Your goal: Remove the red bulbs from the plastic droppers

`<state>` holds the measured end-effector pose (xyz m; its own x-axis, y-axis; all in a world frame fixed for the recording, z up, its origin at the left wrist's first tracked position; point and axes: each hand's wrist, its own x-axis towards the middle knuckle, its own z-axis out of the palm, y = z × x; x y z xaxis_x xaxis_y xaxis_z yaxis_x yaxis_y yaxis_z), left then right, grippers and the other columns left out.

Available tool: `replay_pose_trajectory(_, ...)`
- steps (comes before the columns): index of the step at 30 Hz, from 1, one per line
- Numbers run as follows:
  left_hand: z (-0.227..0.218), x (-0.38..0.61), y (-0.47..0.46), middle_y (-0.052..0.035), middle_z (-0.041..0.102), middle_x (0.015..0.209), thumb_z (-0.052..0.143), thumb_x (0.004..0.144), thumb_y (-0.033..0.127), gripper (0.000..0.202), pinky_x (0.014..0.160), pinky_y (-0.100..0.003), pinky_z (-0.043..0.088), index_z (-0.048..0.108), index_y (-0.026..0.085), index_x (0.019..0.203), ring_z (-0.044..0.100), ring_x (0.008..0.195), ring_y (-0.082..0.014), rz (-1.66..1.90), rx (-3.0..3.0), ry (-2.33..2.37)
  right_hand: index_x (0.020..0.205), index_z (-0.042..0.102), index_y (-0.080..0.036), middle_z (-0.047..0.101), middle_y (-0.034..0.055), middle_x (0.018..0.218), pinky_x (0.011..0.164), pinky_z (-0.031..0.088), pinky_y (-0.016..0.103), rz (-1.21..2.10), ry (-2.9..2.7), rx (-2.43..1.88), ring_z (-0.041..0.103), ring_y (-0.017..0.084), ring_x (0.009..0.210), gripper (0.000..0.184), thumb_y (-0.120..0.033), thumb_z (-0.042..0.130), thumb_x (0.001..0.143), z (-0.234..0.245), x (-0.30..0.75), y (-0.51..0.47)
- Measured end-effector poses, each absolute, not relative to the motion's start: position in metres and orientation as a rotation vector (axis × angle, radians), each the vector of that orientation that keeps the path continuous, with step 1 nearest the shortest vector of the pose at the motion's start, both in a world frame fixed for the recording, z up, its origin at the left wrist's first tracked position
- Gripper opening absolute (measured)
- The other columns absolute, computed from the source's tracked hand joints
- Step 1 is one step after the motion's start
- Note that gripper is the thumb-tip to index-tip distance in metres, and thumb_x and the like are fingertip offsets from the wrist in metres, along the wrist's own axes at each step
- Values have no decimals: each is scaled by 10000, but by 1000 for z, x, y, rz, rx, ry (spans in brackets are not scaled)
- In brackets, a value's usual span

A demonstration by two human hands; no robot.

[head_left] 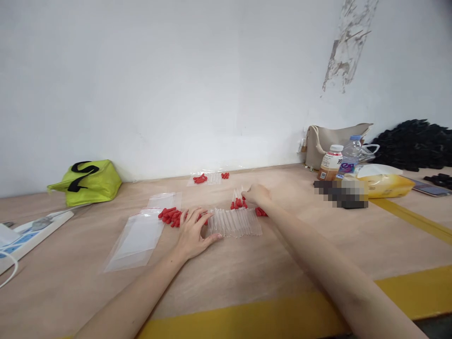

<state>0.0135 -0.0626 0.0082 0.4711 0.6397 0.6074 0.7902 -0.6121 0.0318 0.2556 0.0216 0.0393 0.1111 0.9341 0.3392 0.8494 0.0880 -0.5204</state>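
A row of clear plastic tubes [235,222] lies side by side on the table in front of me. My left hand [193,234] rests at the row's left end with its fingers spread, beside a heap of small red pieces [171,216]. Just beyond the row are several white sticks with red ends [238,202]. My right hand [258,194] is closed there, thumb and fingertips pinched on one of these sticks; the grip is partly hidden. More red pieces [260,212] show at the row's right end, under my right wrist.
Flat clear zip bags [136,240] lie left of the tubes. Near the wall is another clear bag with red pieces [200,178]. A green bag [93,181] and a power strip [35,233] stand left; bottles [331,162], a yellow tissue pack [386,184] and a black heap [413,143] right.
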Motion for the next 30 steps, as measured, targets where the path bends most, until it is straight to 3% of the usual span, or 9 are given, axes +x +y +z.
replay_pose_trajectory(5,5,16,-62,-99,512,1140,505,797,404,468,944,-416,318,434,180,1203,433,1092,-240,-988,-2457,-1217,605,579,-201,622,10,612,578,361,238,205,-1818,-1659,555,129,577,277,-391,467,773,40,271,-16)
replay_pose_trajectory(10,2,24,-67,-124,432,1239,507,803,363,575,944,-410,347,293,189,1307,395,1154,-248,-1094,-2453,-1184,691,560,-184,614,16,663,812,296,326,-341,-2079,-1112,531,143,700,183,-312,499,807,8,280,-67)
replay_pose_trajectory(13,4,30,-73,-109,457,1233,524,792,370,502,963,-415,324,398,209,1251,403,1156,-244,-1020,-2540,-1055,835,590,-191,630,22,722,839,266,348,-541,-2096,-914,521,151,754,115,-248,490,822,-4,279,-84)
replay_pose_trajectory(16,5,35,-77,-59,580,1091,533,795,356,302,1003,-480,215,565,252,1076,461,1101,-235,-918,-2555,-954,980,583,-192,641,33,772,812,274,350,-588,-2084,-867,511,156,767,187,-236,478,832,-7,272,-87)
replay_pose_trajectory(21,2,41,-77,-12,658,905,530,812,304,167,985,-510,136,632,276,941,538,975,-205,-902,-2495,-909,981,597,-188,634,29,750,773,285,338,-571,-2086,-813,498,145,743,192,-225,483,831,-8,261,-83)
replay_pose_trajectory(26,0,44,-74,14,651,712,514,827,277,149,914,-447,212,637,262,908,557,777,-152,-893,-2490,-876,972,605,-193,629,25,750,765,277,327,-561,-2087,-771,487,133,728,183,-236,504,825,-9,256,-83)
replay_pose_trajectory(30,0,42,-75,13,634,661,497,832,266,152,871,-418,234,645,259,866,540,736,-144,-873,-2509,-858,894,632,-251,598,2,714,809,239,345,-590,-2103,-790,474,126,724,142,-309,530,813,-12,257,-82)
